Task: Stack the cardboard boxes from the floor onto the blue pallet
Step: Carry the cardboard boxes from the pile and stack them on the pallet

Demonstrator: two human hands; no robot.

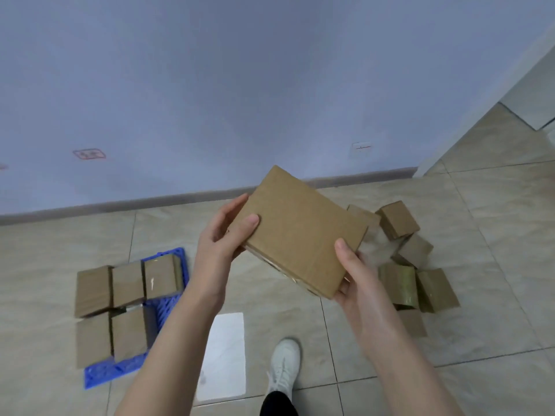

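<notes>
I hold a flat brown cardboard box in the air at mid-frame, tilted. My left hand grips its left edge, thumb on top. My right hand grips its lower right corner. The blue pallet lies on the floor at lower left, with several cardboard boxes standing on it in two rows. At the right, a loose pile of several cardboard boxes sits on the floor, partly hidden behind my right hand and the held box.
A pale blue wall with a grey skirting board runs across the back. The floor is beige tile. My white shoe stands at bottom centre, beside a bright light patch on the tiles. An opening in the wall lies at far right.
</notes>
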